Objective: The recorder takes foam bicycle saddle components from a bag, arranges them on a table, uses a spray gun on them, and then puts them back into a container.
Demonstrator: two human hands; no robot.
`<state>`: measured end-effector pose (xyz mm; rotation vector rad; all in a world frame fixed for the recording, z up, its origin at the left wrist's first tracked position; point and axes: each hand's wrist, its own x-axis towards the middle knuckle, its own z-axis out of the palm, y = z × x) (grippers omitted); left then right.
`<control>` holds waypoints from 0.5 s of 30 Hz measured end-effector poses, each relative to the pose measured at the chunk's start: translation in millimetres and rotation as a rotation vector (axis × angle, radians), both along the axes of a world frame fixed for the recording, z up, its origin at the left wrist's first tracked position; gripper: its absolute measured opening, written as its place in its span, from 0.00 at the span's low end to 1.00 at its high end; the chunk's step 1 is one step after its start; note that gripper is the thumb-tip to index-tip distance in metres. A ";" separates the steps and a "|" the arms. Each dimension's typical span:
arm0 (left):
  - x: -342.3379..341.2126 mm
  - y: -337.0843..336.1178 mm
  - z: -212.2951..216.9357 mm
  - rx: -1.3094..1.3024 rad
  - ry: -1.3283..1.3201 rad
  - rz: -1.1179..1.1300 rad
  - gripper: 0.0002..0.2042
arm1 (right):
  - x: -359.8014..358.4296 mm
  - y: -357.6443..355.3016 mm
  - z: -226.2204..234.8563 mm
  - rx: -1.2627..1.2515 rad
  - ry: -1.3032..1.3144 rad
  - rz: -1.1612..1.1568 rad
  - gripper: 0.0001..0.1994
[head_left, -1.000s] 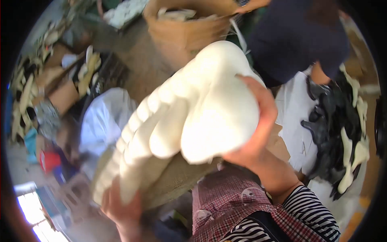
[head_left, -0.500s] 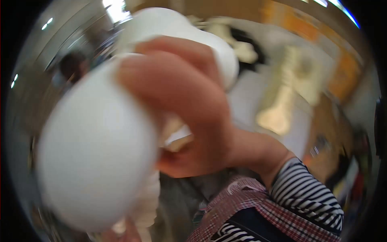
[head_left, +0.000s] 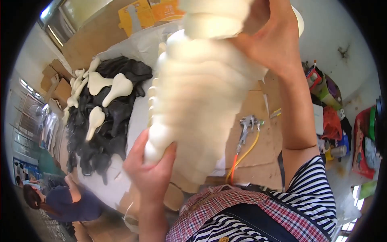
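A large cream-white moulded piece (head_left: 201,92) fills the middle of the view, blurred by motion. Its broad face is ribbed, and rounded knobs run down its left edge. My left hand (head_left: 151,165) grips a smooth white knob at the lower left of the piece, thumb in front. Up at the top right, my right hand (head_left: 274,44) is wrapped around the upper part, its fingers partly hidden behind. I cannot make out what the whole piece represents.
Bone-shaped cream pieces (head_left: 117,88) lie on a pile of black moulded pieces (head_left: 117,117) at the left. A spray gun (head_left: 246,127) with a hose rests on cardboard (head_left: 258,161). Another person (head_left: 68,201) is at lower left. Assorted goods (head_left: 332,125) stand along the right.
The view has swung round. The piece, earlier close up with its smooth bulging side showing, now has its ribbed face toward me. My right hand is higher; my left hand has come into clear view.
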<state>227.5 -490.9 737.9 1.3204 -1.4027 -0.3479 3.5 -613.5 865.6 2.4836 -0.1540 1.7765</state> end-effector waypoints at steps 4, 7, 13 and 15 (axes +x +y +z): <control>-72.0 -83.6 -13.7 0.245 0.110 -0.065 0.21 | -74.2 -89.3 -30.8 0.361 0.077 -0.708 0.35; -109.0 -153.3 -90.1 0.320 -0.061 0.009 0.25 | -136.6 -211.0 -111.8 0.287 0.138 -0.666 0.37; -162.5 -199.5 -177.0 0.399 -0.206 -0.144 0.34 | -229.1 -350.3 -294.0 0.749 -0.030 -0.707 0.37; -166.7 -199.4 -179.1 0.320 -0.168 -0.338 0.36 | -244.9 -365.6 -304.5 0.886 -0.122 -0.555 0.39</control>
